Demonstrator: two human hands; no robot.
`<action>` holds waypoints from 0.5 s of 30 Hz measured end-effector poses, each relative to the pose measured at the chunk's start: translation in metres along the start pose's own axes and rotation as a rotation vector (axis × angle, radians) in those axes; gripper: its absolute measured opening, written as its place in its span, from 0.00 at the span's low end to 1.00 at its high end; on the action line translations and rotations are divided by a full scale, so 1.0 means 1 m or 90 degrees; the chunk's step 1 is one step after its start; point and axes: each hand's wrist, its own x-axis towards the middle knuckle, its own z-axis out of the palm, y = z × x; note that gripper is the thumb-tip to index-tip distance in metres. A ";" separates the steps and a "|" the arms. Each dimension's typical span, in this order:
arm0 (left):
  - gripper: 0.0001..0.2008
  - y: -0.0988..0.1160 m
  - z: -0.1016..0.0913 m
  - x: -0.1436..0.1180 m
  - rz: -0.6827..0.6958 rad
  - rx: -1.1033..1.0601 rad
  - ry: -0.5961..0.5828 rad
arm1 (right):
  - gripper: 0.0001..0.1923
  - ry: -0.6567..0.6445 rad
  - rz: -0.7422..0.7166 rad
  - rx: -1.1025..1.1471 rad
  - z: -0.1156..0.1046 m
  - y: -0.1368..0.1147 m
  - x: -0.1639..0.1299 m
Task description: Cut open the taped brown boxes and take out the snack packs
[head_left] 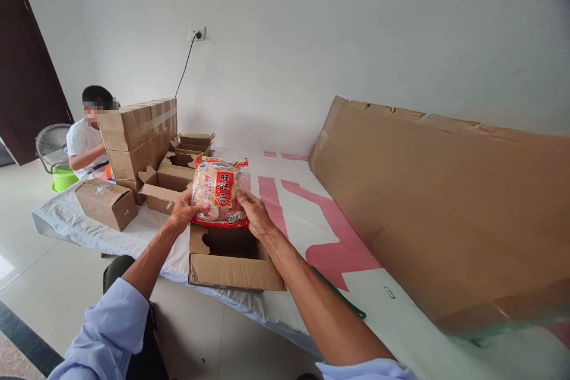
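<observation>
Head view, and both hands are on the prize: a red-and-clear snack bag [220, 193] sits squarely between them, its printed front turned up to the camera. Left hand [183, 212] has the bag's lower left edge, fingers curled in and thumb laid across the front; right hand [255, 214] matches it on the lower right, thumb on the wrapper, the rest of its fingers mostly tucked behind (how tightly they squeeze, I cannot tell). Neither palm is spread wide; each is closed just enough to pinch the bag at its side. Right below, an open carton [236, 272] shows its dark inside, and the bag overlaps its far edge from this angle, though whether the two touch is unclear. Out to the left, more open cartons [164, 188] line up beyond the left hand, with a taped carton [107, 203] near them and a stack of boxes [133, 136] behind. Past that stack, another person [84, 145] in a white shirt sits beside a fan [52, 145]. Over on the right, a big cardboard panel [436, 202] leans along the white-and-pink table cover [294, 237], well apart from the bag.
</observation>
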 end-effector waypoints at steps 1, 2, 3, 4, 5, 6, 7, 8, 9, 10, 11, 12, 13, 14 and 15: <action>0.36 0.000 0.000 0.000 -0.001 0.003 -0.001 | 0.29 0.001 -0.001 0.001 0.000 0.001 0.000; 0.37 0.000 0.000 0.000 0.000 0.007 -0.002 | 0.29 0.002 -0.002 0.001 0.000 0.001 0.001; 0.37 0.000 0.000 0.000 0.001 0.011 -0.003 | 0.29 0.002 -0.004 0.001 -0.001 0.002 0.001; 0.37 0.000 0.000 0.000 0.002 0.013 -0.004 | 0.29 0.002 -0.005 0.001 -0.001 0.002 0.001; 0.36 0.000 0.000 0.000 0.003 0.014 -0.004 | 0.29 0.002 -0.006 0.001 -0.001 0.003 0.002; 0.36 0.001 0.000 0.000 0.003 0.012 -0.004 | 0.30 0.001 -0.006 0.000 -0.002 0.003 0.002; 0.35 0.001 0.000 -0.001 0.002 0.010 -0.004 | 0.30 0.000 -0.005 0.000 -0.002 0.003 0.002; 0.35 0.001 0.001 -0.001 0.002 0.007 -0.004 | 0.30 -0.002 -0.003 0.000 -0.003 0.002 0.001; 0.34 0.001 0.001 -0.001 0.002 0.004 -0.004 | 0.31 -0.004 0.000 0.000 -0.003 0.002 0.001; 0.34 0.001 0.002 -0.001 0.002 0.001 -0.005 | 0.31 -0.008 0.005 0.000 -0.003 0.002 0.000; 0.33 0.001 0.002 -0.002 0.002 -0.001 -0.007 | 0.31 -0.012 0.010 0.000 -0.003 0.001 0.000; 0.33 0.001 0.002 -0.002 0.002 -0.002 -0.007 | 0.31 -0.018 0.015 0.000 -0.003 0.001 -0.001; 0.33 0.001 0.002 -0.002 0.003 -0.004 -0.006 | 0.30 -0.024 0.021 0.000 -0.003 0.001 -0.003; 0.34 0.001 0.003 -0.002 0.004 -0.007 -0.003 | 0.30 -0.031 0.028 0.000 -0.003 0.000 -0.004; 0.34 0.000 0.002 -0.001 0.006 -0.011 0.001 | 0.30 -0.039 0.035 -0.001 -0.003 0.000 -0.005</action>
